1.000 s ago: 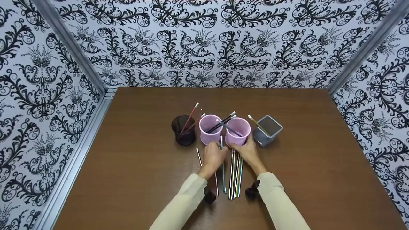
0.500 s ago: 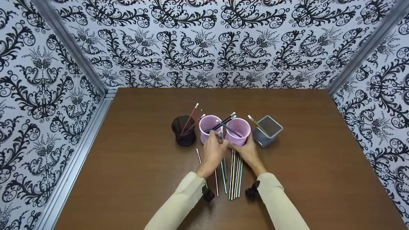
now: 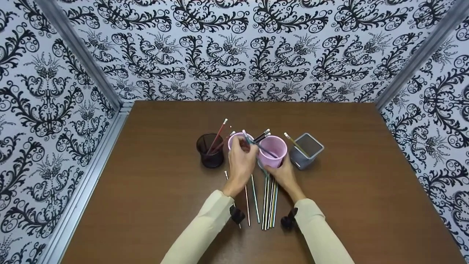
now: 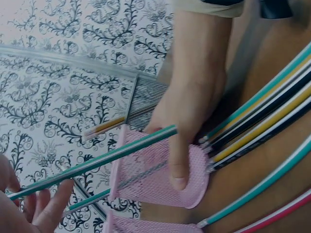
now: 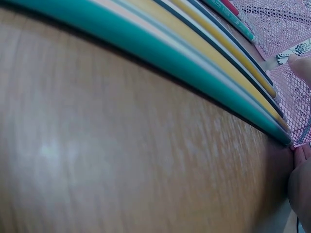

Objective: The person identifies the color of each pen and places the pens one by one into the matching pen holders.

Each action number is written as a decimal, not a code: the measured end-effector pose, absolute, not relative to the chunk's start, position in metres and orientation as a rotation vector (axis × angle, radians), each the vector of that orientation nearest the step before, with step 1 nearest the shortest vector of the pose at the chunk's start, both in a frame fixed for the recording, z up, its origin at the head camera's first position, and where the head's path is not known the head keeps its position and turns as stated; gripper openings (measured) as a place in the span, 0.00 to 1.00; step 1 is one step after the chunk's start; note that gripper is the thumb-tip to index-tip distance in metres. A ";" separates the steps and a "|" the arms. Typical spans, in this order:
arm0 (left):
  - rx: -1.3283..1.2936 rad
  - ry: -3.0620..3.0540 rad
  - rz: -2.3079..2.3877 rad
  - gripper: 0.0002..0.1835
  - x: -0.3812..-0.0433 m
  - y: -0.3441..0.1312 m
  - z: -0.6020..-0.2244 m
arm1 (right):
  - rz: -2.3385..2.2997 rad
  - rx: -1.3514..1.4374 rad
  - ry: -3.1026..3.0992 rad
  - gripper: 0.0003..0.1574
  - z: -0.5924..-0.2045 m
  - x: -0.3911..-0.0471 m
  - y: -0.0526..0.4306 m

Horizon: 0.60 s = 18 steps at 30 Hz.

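Note:
My left hand (image 3: 242, 161) pinches a green-and-white striped pencil (image 4: 107, 162), raised and tilted, its eraser end upward. It hovers in front of the left pink mesh cup (image 3: 236, 135), partly hiding it. My right hand (image 3: 285, 178) grips the right pink mesh cup (image 3: 272, 161) low on its side, thumb across the mesh in the left wrist view. A green pencil (image 4: 90, 200) leans inside that right cup. Dark pencils (image 3: 262, 136) stick out of the left cup.
Left stands a black mesh cup (image 3: 212, 158) with red pencils; right, a grey square mesh holder (image 3: 303, 159) with a yellow pencil (image 3: 295, 143). Several striped pencils (image 3: 269, 205) lie in front of the right cup, with a green (image 3: 255, 200) and a red pencil (image 3: 247, 205) further left.
My left hand has lifted the green pencil off the tabletop and carried it up and forward to the pink cups, tilting it. My right hand has stayed on the right cup.

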<state>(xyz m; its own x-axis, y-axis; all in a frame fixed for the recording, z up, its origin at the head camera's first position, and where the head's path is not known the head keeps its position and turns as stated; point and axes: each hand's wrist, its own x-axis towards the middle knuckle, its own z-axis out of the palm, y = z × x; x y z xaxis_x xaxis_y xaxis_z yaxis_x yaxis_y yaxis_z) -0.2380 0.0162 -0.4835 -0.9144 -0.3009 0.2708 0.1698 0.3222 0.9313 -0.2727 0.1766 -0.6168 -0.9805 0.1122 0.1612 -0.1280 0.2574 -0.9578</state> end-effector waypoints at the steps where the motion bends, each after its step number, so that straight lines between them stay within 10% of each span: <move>1: 0.112 -2.171 -1.633 0.08 -0.239 0.015 -0.481 | 1.793 0.009 -2.336 0.57 -0.616 -0.272 0.176; 18: 0.176 -1.893 -1.857 0.08 -0.257 0.004 -0.477 | 1.762 -0.009 -2.393 0.59 -0.614 -0.271 0.177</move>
